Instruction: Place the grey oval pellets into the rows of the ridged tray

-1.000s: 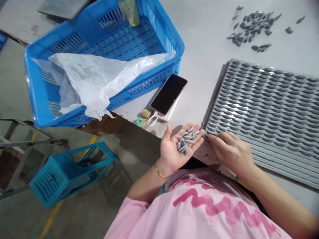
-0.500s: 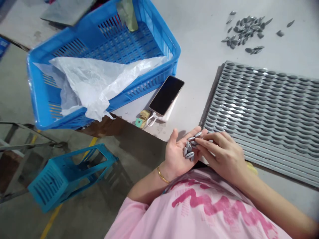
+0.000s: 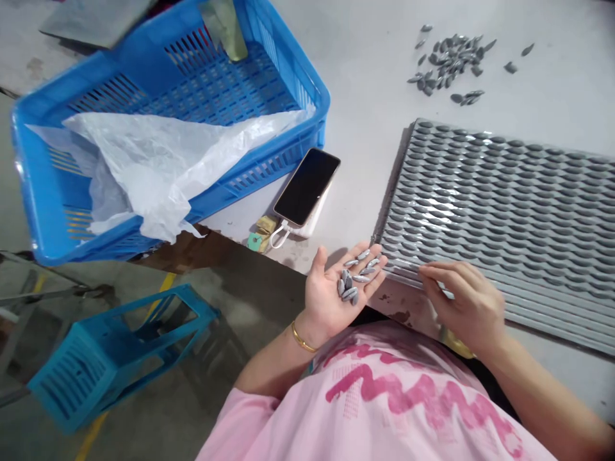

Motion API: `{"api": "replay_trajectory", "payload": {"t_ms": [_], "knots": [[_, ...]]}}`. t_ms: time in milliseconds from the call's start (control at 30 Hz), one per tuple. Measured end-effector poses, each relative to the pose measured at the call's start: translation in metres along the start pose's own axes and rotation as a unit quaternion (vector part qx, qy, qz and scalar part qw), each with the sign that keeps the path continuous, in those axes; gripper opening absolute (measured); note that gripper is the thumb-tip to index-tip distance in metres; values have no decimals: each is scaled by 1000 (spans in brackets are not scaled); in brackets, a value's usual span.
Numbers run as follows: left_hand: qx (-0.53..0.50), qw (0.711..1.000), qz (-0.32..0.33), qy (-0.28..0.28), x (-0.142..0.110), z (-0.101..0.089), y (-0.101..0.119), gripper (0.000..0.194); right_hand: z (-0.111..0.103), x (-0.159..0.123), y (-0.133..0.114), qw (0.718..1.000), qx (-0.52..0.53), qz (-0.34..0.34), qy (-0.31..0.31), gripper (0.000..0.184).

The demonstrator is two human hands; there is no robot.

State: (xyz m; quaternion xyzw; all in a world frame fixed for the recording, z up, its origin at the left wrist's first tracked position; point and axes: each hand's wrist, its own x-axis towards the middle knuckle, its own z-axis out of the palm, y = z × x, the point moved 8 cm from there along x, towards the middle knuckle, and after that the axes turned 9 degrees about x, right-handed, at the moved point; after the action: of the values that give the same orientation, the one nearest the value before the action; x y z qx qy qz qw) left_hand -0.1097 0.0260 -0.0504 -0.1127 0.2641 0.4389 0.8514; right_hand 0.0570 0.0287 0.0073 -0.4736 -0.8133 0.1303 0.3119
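My left hand [image 3: 331, 291] is palm up, its fingers spread flat and its thumb raised, with a gold bracelet at the wrist. Several small grey spindle-shaped pieces [image 3: 348, 289] rest on the palm and along the fingers. To the right, my right hand [image 3: 468, 304] hovers by the front edge of a grey ridged tray [image 3: 480, 296], thumb and forefinger pinched together. What lies between those fingertips is too small to make out. Rows of similar grey ovals cover most of the tray; plain narrow ridges run along its near side.
A loose pile of grey pieces [image 3: 454, 61] lies behind the tray. Left of it, a phone [image 3: 307, 186] with a white cable rests near the table edge. A blue crate [image 3: 314, 137] holds a crumpled plastic sheet [image 3: 158, 166]. A blue stool [image 3: 100, 358] stands on the floor.
My right hand has moved away from the left palm, rightward to the tray's front edge. The pieces on the left hand are more spread out along the fingers. The whole view shifted slightly.
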Motion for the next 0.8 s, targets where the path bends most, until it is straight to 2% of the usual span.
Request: {"api": "replay_trajectory", "payload": {"t_ms": [233, 433, 567, 667, 800], "knots": [[-6, 1000, 5, -4, -1, 3, 0, 74, 20, 2, 1, 995, -65, -59, -40, 24], [-4, 1000, 0, 6, 0, 2, -2, 75, 19, 6, -2, 983, -155, -76, -56, 21], [2, 1000, -4, 1, 0, 4, -3, 77, 18, 5, -4, 978, -173, -91, -69, 20], [8, 1000, -9, -9, -1, 8, -5, 78, 13, 10, -4, 987, -130, -68, -60, 18], [14, 1000, -22, -10, -2, 9, -11, 78, 4, 27, -16, 999, 19, -24, -32, 28]]}}
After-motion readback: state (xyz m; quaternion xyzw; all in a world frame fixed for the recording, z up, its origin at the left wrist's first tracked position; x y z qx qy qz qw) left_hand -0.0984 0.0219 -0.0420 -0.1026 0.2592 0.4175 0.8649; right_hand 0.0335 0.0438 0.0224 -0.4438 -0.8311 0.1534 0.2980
